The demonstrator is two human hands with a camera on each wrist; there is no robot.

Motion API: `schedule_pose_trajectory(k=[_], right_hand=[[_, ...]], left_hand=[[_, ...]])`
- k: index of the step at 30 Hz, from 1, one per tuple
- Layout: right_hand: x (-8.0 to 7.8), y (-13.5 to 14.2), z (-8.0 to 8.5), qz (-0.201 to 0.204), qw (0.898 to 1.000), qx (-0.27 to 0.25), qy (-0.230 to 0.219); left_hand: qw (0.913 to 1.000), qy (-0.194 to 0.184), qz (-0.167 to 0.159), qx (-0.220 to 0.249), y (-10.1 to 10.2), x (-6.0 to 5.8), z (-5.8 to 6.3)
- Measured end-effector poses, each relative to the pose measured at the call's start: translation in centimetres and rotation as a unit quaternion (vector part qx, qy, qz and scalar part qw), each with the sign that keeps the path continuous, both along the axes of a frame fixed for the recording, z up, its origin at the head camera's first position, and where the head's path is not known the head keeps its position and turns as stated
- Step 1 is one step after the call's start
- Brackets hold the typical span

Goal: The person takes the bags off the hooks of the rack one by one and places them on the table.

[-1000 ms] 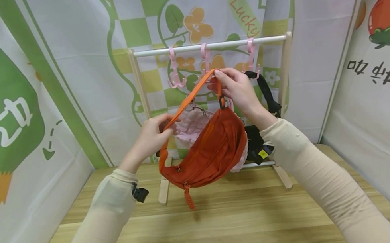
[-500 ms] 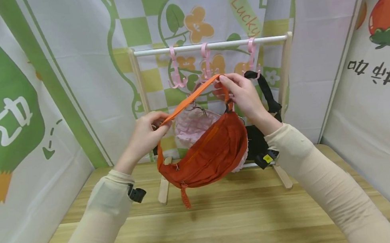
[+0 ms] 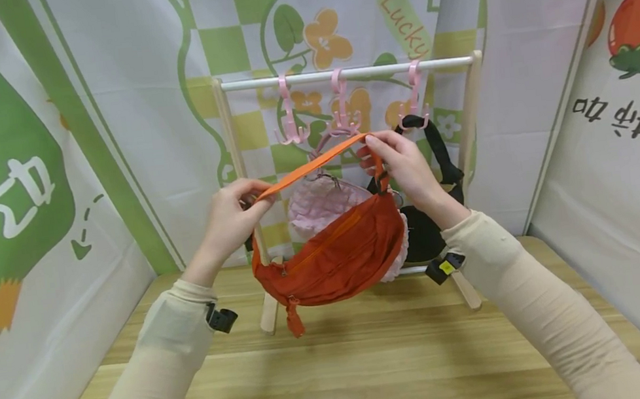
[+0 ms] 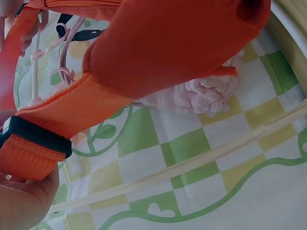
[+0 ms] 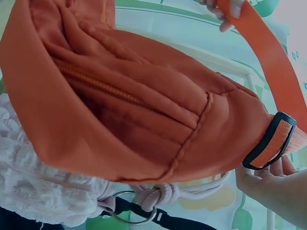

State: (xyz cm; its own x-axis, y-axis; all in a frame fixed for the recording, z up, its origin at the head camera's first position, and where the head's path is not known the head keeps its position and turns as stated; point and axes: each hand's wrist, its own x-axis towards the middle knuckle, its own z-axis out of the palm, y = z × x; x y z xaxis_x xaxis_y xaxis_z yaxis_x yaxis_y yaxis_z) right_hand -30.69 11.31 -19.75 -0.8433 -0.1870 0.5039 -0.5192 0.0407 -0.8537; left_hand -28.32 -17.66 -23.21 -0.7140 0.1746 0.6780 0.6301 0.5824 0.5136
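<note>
An orange waist bag (image 3: pixel 332 251) hangs by its strap (image 3: pixel 316 164) between my two hands, in front of the rack. My left hand (image 3: pixel 233 219) pinches the strap's left part; the left wrist view shows a dark buckle (image 4: pixel 36 136) beside that hand. Higher up, my right hand (image 3: pixel 408 166) pinches the strap near its right end, just above another buckle (image 5: pixel 269 140). Behind the orange bag, a pale pink quilted bag (image 3: pixel 320 203) hangs from the middle pink hook (image 3: pixel 340 108), its lower part mostly hidden.
A wooden-legged rack with a metal bar (image 3: pixel 253 84) stands on the wooden table (image 3: pixel 329 383). The left pink hook (image 3: pixel 288 114) bears nothing. From the right pink hook (image 3: pixel 416 99) hangs a black bag (image 3: pixel 423 234), partly behind my right hand.
My right hand has come down and slightly right, my left hand up and left. The strap between them is flatter, and the orange bag has tilted closer to level.
</note>
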Motion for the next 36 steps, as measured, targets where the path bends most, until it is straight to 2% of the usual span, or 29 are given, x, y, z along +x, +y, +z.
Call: schedule_pose_trajectory(k=[9,18,24,28,31,36], right_hand=[[-0.2,0.6,-1.0,0.025,0.999,0.021,-0.005],[-0.2,1.0,-1.9,0.056,0.997,0.044,-0.007],[-0.1,1.3,-2.5,0.062,0.996,0.064,0.0],[-0.1,1.4,-2.8,0.058,0.995,0.083,0.008],[-0.1,1.5,-3.0,0.055,0.994,0.092,0.007],[-0.1,1.6,-3.4,0.067,0.994,0.09,0.004]], left_hand=[[0.9994,0.002,0.003,0.035,-0.5,0.3,0.0],[0.9974,-0.015,0.006,0.07,-0.9,0.9,0.2],[0.9962,-0.027,0.015,0.082,-1.1,1.3,0.2],[0.9945,-0.047,0.014,0.092,-1.2,1.5,0.2],[0.9931,-0.062,0.011,0.099,-1.1,2.0,0.4],[0.9918,-0.074,0.009,0.104,-0.6,3.4,1.1]])
